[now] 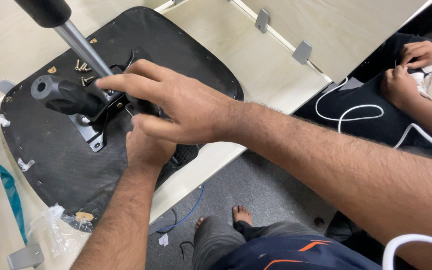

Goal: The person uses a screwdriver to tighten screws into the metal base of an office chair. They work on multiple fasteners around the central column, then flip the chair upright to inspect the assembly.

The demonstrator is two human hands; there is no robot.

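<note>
Head view: an upturned black chair seat [66, 165] lies on a pale wooden bench [256, 65], its underside facing up. Bolted near its middle is a black metal mechanism plate [93, 132] with a thick black lever knob [61, 95] sticking out to the left and a chrome gas-lift column [83, 47] rising from it toward the top of the frame. The right hand [176, 107] lies across the top of the mechanism, fingers spread and pressing down flat rather than closed round anything. The left hand [146, 147] sits just under it, against the mechanism's near edge; its fingers are hidden, so whether it grips something I cannot tell. A few loose screws [82, 67] lie on the seat just beyond the plate, close beside the column. Crumpled clear plastic wrap [56, 227] rests at the seat's near-left edge. To do this well, my judgement is that the right hand should keep the plate squarely seated and steady while the left works beneath, with the screws kept within reach and not knocked off. At upper right another person's hands [408, 67] are busy well apart, near a white cable [346, 112].
</note>
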